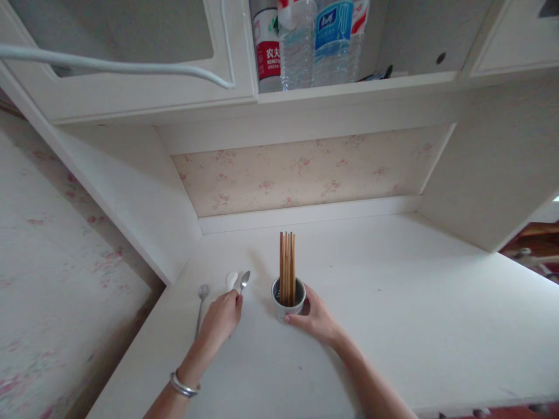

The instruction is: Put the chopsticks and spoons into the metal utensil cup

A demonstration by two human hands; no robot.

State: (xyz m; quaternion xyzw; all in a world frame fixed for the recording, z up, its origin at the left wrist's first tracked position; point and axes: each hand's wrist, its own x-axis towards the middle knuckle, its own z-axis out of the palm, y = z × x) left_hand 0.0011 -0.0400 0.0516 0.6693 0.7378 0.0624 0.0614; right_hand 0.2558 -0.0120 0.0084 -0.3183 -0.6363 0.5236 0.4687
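A small metal cup [288,312] stands upright on the white desktop, with several wooden chopsticks [287,267] upright in it. My right hand [321,317] is closed round the cup's right side, thumb across its front. To the left, my left hand [225,314] grips a metal spoon [245,279] low on the desktop; the bowl of the spoon sticks out beyond the fingers. A white spoon [232,280] lies just behind that hand, partly hidden. Left of my wrist a long-handled metal spoon [203,292] lies on the desktop.
Above the desktop runs an open shelf [410,81] holding several plastic bottles [334,43]. A white cable [131,65] hangs across the cabinet door at upper left. Side panels close in the desk at left and right [493,163]. Flowered wallpaper [288,174] covers the wall behind.
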